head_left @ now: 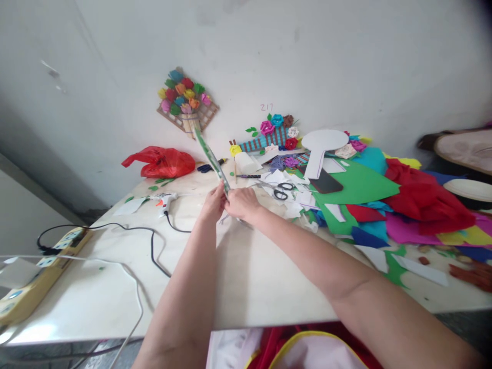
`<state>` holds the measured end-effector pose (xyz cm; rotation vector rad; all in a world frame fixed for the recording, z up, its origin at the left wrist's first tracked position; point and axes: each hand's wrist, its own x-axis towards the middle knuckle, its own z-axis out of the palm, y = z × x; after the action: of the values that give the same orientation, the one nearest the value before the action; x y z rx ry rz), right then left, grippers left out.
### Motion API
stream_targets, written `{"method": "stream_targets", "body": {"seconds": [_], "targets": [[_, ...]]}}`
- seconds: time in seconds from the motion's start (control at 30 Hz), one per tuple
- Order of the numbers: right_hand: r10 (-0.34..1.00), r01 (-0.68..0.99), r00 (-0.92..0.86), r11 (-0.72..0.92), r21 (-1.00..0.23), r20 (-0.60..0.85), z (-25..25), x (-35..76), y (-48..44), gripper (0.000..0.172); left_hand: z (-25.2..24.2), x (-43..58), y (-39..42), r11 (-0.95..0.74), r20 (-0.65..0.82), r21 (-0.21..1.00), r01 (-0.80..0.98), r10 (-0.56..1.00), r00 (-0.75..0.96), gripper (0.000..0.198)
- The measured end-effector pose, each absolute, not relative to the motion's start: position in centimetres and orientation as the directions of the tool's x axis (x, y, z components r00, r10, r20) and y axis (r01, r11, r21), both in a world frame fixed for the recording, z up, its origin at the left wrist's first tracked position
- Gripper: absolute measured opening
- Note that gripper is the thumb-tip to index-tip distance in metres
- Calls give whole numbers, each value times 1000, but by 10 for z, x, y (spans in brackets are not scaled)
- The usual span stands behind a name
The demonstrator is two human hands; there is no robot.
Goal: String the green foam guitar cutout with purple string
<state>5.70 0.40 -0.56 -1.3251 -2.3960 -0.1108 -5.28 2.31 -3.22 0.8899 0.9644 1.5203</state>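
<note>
My left hand (213,202) and my right hand (242,202) meet above the middle of the table, fingers closed around the lower end of a long green and white piece (209,155). It rises tilted up and to the left, seen nearly edge-on, so its full shape cannot be told. Behind my right hand lie scissors (283,191) with black handles among white paper scraps (302,200). A white glue gun (166,201) with an orange trigger rests on the table left of my left hand.
A yellow power strip (49,274) with cables lies at the left. A red plastic bag (165,161) sits by the wall. Coloured sheets, green paper (357,182) and red crumpled paper (430,200) cover the right side. A tulip decoration (186,97) hangs on the wall.
</note>
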Motion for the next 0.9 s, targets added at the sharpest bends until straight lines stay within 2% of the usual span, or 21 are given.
{"method": "stream_targets", "body": {"seconds": [0.17,0.3,0.43,0.6,0.83,0.9], "targets": [[772,807,-492,578,-122,402,-6,56,-1,42,-37,-53,25,-159,67,849,-504,978,-196,41],[821,784,-384,532,-320,422,-6,64,12,45,-41,-58,25,-146,87,804,-577,988,-129,38],[862,759,-232,450,-470,450,-9,70,25,38,-44,-65,25,-76,15,834,-547,993,-117,51],[904,736,-153,374,-565,399,-15,73,32,29,-44,-69,25,-4,-25,841,-541,999,-47,72],[864,690,-165,446,-570,476,-18,72,34,17,-46,-71,25,87,-72,844,-529,996,49,62],[875,655,-135,432,-620,466,-20,72,38,17,-47,-72,25,118,-68,850,-514,991,116,59]]}}
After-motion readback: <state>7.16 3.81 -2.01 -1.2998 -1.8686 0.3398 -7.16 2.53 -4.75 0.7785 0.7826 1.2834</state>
